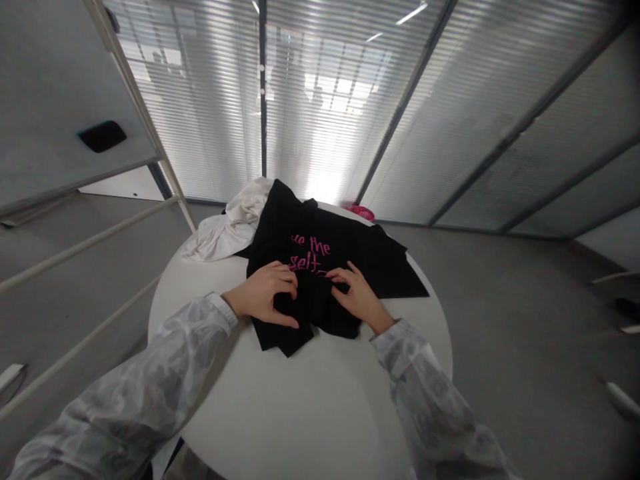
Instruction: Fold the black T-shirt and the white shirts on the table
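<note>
A black T-shirt with pink lettering lies partly folded on a round white table. My left hand rests on its near left part, thumb and fingers spread apart on the cloth. At the near right, my right hand has thumb and fingertips closed on a fold of the shirt just below the lettering. Some of the print is covered by the fold and my fingers. The shirt's near edge hangs together in uneven layers, with corners pointing toward me.
A crumpled white cloth lies at the table's far left, touching the black shirt. Behind the table shows a pink basket. A whiteboard on a pale frame stands at the left. Glass panels with blinds close off the back.
</note>
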`<state>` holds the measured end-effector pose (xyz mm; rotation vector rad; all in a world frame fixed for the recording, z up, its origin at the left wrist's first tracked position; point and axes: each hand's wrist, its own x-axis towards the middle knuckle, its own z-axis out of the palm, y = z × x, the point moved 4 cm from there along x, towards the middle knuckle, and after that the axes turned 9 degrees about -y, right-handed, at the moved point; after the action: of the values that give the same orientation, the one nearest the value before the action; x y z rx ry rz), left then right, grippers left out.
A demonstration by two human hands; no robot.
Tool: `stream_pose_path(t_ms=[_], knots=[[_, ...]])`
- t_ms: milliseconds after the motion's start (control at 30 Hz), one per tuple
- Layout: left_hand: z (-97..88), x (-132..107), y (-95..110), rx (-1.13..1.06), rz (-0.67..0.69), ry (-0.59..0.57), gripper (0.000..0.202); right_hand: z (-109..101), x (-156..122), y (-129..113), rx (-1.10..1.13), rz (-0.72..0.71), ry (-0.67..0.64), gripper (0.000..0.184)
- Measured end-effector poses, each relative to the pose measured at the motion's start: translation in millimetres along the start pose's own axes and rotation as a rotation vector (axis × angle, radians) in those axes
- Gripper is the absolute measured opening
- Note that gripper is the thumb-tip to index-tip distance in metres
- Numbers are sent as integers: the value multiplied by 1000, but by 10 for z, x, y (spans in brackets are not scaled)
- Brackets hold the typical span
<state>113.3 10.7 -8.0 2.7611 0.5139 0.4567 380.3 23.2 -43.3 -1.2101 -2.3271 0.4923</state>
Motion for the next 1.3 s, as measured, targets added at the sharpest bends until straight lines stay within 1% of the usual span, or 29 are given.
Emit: stream_pose_path(t_ms=[67, 100, 133, 267, 300, 367, 500, 533, 567, 667, 700, 733, 800, 867, 900, 967, 1000, 1067, 1100, 1133, 1167, 1200, 1233, 1267, 1300], knots=[[25, 6, 15, 3, -4, -66, 57, -23, 2, 7, -57, 15, 55, 20], [36, 4, 12, 10, -13, -85, 59, -34, 3, -5, -74, 13, 74, 18], [47, -3, 3, 16, -23, -97, 56, -44, 4, -26, -80, 5, 87, 18], [60, -63, -74, -28, -40, -89, 16, -68, -3, -157, -86, -108, 88, 25], [55, -84, -107, -71, -52, -79, 11, -67, -9, -190, -102, -144, 73, 27], [30, -129, -190, -190, -102, -33, 10, -63, -24, -243, -140, -201, 29, 26], [-14, -210, -405, -424, -265, 136, 17, -88, -59, -324, -177, -247, -69, 17], [-16, -223, -456, -462, -298, 181, 19, -105, -67, -347, -180, -244, -82, 21], [-16, -234, -501, -488, -325, 224, 22, -125, -73, -374, -181, -237, -90, 31], [-25, -253, -591, -479, -366, 345, 31, -178, -86, -481, -166, -231, -84, 69], [-37, -258, -603, -439, -370, 384, 31, -184, -90, -525, -154, -241, -82, 76], [-52, -263, -606, -386, -371, 419, 27, -184, -93, -569, -141, -257, -83, 77], [-80, -270, -597, -274, -370, 462, 16, -155, -93, -648, -122, -295, -108, 70], [-94, -270, -580, -200, -370, 450, 3, -96, -87, -692, -130, -328, -162, 63], [-96, -269, -572, -181, -371, 426, 2, -63, -80, -697, -145, -337, -191, 62], [-105, -271, -552, -163, -362, 363, 8, -5, -64, -674, -182, -333, -231, 58], [-115, -274, -535, -155, -346, 327, 10, 16, -56, -651, -198, -322, -239, 52], [-143, -280, -482, -126, -279, 226, 14, 40, -42, -598, -219, -295, -234, 31], [-157, -284, -449, -106, -232, 170, 20, 46, -37, -572, -220, -284, -228, 19], [-170, -290, -419, -82, -189, 120, 30, 48, -33, -548, -213, -278, -216, 10], [-181, -297, -399, -59, -159, 83, 43, 43, -30, -523, -196, -271, -194, 5], [-191, -306, -391, -37, -146, 69, 53, 28, -28, -492, -171, -260, -156, 5], [-199, -314, -395, -21, -149, 73, 57, 4, -25, -453, -140, -241, -105, 7], [-203, -320, -408, -13, -159, 92, 53, -31, -23, -404, -109, -212, -38, 8], [-202, -325, -426, -19, -169, 115, 44, -75, -23, -343, -84, -171, 42, 7]])
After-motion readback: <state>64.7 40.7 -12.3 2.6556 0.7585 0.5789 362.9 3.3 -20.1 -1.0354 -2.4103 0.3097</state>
